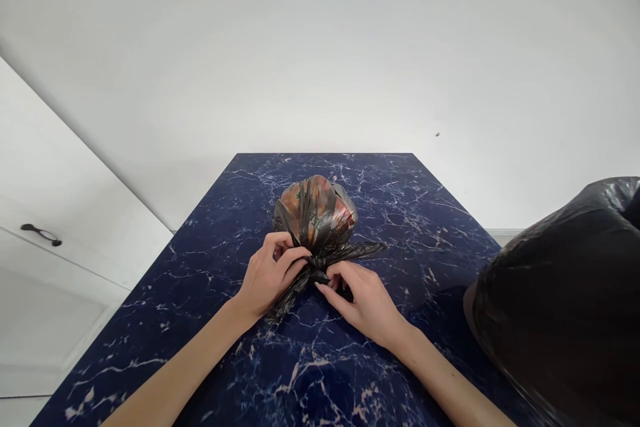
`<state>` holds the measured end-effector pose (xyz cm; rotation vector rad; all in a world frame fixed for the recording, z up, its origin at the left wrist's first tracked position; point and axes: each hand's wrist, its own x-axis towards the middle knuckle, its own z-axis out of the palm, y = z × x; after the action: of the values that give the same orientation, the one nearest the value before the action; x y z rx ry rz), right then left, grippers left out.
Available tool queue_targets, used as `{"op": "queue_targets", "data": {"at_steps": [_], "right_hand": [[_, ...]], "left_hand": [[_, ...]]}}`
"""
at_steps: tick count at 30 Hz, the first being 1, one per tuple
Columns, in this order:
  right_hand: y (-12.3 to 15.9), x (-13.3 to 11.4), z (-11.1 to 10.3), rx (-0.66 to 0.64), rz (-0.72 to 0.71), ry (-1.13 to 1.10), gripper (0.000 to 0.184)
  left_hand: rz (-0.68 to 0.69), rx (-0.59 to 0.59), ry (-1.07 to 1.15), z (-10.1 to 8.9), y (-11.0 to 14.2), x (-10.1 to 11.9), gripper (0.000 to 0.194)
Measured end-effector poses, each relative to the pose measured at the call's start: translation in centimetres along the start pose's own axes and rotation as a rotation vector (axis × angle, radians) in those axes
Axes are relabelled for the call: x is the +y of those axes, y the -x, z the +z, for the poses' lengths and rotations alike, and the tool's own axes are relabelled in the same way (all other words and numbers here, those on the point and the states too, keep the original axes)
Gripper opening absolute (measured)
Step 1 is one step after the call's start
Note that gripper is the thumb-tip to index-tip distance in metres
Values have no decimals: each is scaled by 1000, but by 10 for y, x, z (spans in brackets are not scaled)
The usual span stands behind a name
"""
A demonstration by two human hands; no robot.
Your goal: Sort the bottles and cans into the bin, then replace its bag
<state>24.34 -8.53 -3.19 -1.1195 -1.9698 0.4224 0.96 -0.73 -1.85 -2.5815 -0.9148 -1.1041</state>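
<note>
A filled, thin black plastic bag (315, 213) lies on the blue marbled table, its neck gathered toward me. Orange, red and silvery contents show through the stretched film, but I cannot make out what they are. My left hand (270, 270) pinches the gathered plastic on the left side of the neck. On the right side, my right hand (360, 293) has thumb and fingers closed on the twisted plastic near a knot-like bunch. One loose end of the bag sticks out to the right, another hangs down to the left under my left hand.
The dark blue marbled table (320, 373) reaches back to a white wall (320, 53). At the right edge stands a large bin lined with a black bag (560, 293). To the left is a white cabinet (50, 293) with a dark handle (41, 235).
</note>
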Motion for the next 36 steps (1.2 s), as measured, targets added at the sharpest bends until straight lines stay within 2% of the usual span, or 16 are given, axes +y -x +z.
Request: {"op": "queue_targets", "data": {"at_steps": [4,7,11,14,17,22,26,28,32,34,36], "right_hand": [[-1,-2,-2,17,-22,-36,12],[-2,-3,-3,18,-51,-35,11],[-2,-2,-3,25,-59,-15,11],[-2,0,-4,59,-51,6,11],[-1,2,-4,93,-32,14,11],[1,7,-2,165,40,43,10],[1,10,-1,202,110,25,7],[1,9,-2,199,120,3,2],[0,5,-4,114,44,-9,35],[1,3,-4,32,-29,28,42],[1,2,-4,-24,-94,72,38]], "left_hand": [[-81,87,99,0,-4,-2,9],[-209,145,187,-4,-8,-1,8],[-507,185,331,-8,-11,0,7],[-777,182,553,-9,-11,-3,14],[-930,239,765,-7,-10,-11,20],[-1015,381,888,-4,-9,-31,33],[-1043,429,956,-3,-9,-37,39],[-1030,415,974,-3,-9,-35,34],[-973,335,973,-2,-9,-24,24],[-904,287,951,-3,-7,-17,34],[-760,213,882,-3,-6,-10,53]]}}
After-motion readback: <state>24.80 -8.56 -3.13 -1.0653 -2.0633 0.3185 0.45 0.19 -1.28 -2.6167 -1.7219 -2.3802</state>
